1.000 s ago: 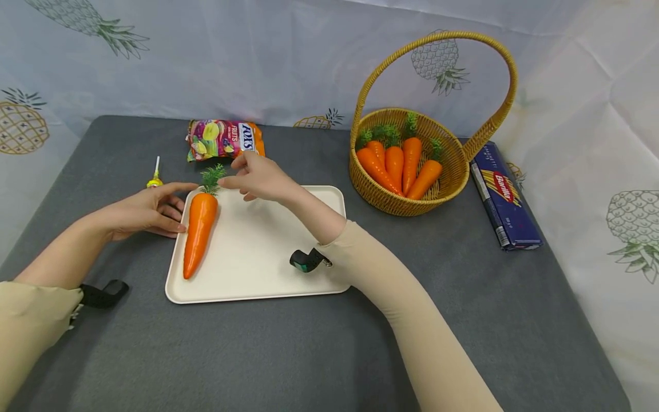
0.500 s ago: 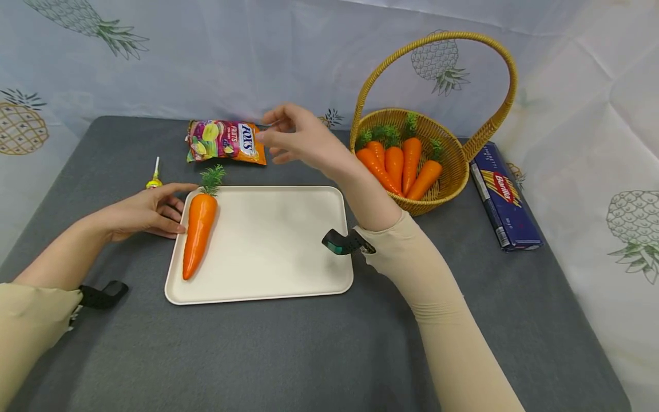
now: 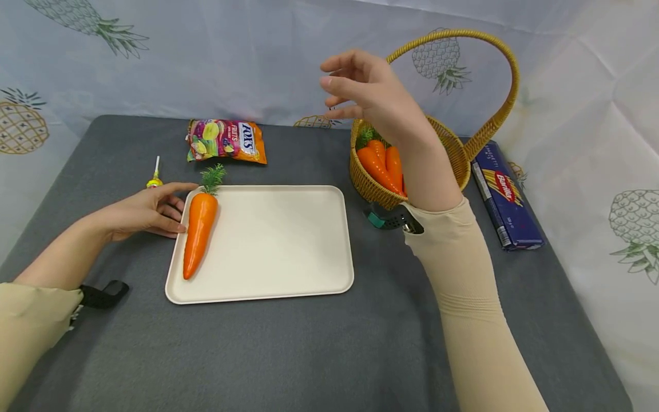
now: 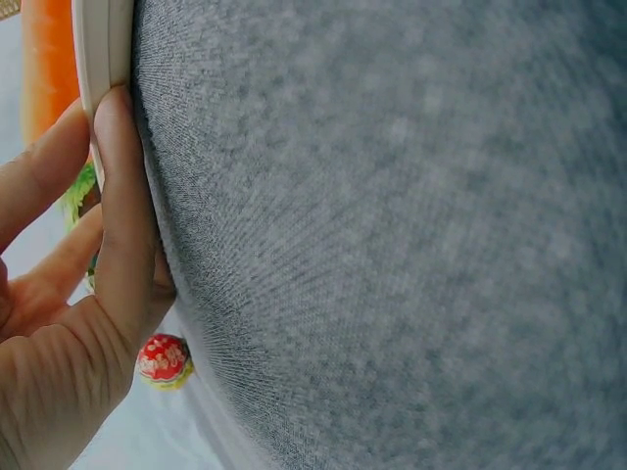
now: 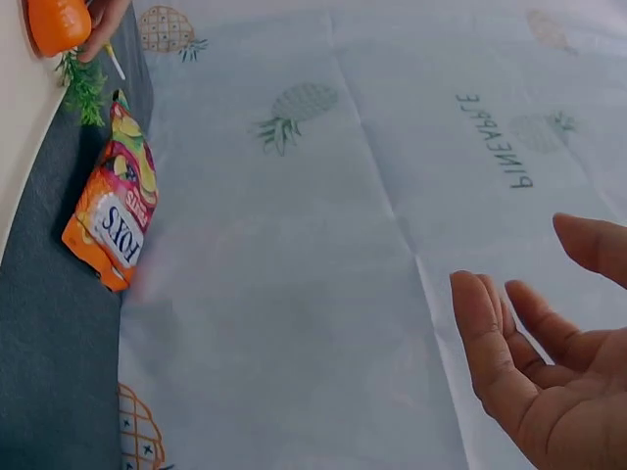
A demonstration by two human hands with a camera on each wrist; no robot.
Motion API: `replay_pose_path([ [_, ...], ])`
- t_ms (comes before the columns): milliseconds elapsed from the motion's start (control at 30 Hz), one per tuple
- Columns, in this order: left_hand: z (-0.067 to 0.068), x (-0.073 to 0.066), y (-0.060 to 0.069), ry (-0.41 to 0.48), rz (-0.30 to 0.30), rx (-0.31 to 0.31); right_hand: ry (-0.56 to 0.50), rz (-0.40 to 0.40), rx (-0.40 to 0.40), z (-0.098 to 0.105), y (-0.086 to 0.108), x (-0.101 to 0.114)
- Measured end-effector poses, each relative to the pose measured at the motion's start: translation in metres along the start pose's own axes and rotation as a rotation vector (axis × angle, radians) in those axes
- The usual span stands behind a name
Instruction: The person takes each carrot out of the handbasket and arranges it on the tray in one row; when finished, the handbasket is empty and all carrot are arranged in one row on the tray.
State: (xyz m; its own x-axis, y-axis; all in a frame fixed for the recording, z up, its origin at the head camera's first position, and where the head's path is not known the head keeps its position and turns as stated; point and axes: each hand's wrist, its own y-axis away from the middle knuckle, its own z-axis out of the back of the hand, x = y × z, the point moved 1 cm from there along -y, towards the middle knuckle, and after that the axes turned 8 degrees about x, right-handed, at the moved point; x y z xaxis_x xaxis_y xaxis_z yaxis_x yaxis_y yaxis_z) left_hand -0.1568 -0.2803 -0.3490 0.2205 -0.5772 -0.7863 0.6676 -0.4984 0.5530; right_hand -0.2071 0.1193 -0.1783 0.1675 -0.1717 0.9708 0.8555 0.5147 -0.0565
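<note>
At the left end of a cream tray point(image 3: 278, 246), my left hand point(image 3: 146, 212) pinches the rim; the left wrist view has the thumb and a finger of this hand point(image 4: 73, 264) on either side of the edge. On the tray lies one large orange carrot point(image 3: 199, 234), its green top reaching past the far rim. My right hand point(image 3: 378, 97) is raised in the air in front of the wicker basket point(image 3: 378, 191), fingers loosely bent and holding nothing. Several carrots point(image 3: 381, 166) sit in the basket, partly hidden by my right forearm.
A bag of Fox's fruit sweets point(image 3: 226, 141) lies at the back of the grey table point(image 3: 257, 355). Beyond my left hand is a lollipop point(image 3: 155, 178). The basket's tall handle point(image 3: 509, 86) arches up; a blue Barilla pasta box point(image 3: 507, 197) lies at its right.
My right hand has moved from above the carrot's green top, up and to the right, to the front of the basket. My left hand, the tray and the carrot on it have stayed put.
</note>
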Motion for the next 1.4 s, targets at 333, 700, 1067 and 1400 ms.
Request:
replay_pose_path([
  [333, 0.001, -0.001, 0.001, -0.008, -0.002, -0.001, -0.079, 0.004, -0.028, 0.049, 0.016, -0.007],
  [700, 0.001, -0.001, 0.001, -0.007, -0.002, 0.003, -0.216, -0.139, -0.096, 0.104, 0.024, -0.035],
  [1067, 0.001, -0.001, 0.002, -0.004, -0.013, 0.006, -0.461, -0.337, -0.12, 0.146, 0.026, -0.064],
  [1400, 0.0, -0.002, 0.003, -0.008, -0.007, 0.0, -0.314, -0.503, -0.039, 0.154, 0.019, -0.088],
])
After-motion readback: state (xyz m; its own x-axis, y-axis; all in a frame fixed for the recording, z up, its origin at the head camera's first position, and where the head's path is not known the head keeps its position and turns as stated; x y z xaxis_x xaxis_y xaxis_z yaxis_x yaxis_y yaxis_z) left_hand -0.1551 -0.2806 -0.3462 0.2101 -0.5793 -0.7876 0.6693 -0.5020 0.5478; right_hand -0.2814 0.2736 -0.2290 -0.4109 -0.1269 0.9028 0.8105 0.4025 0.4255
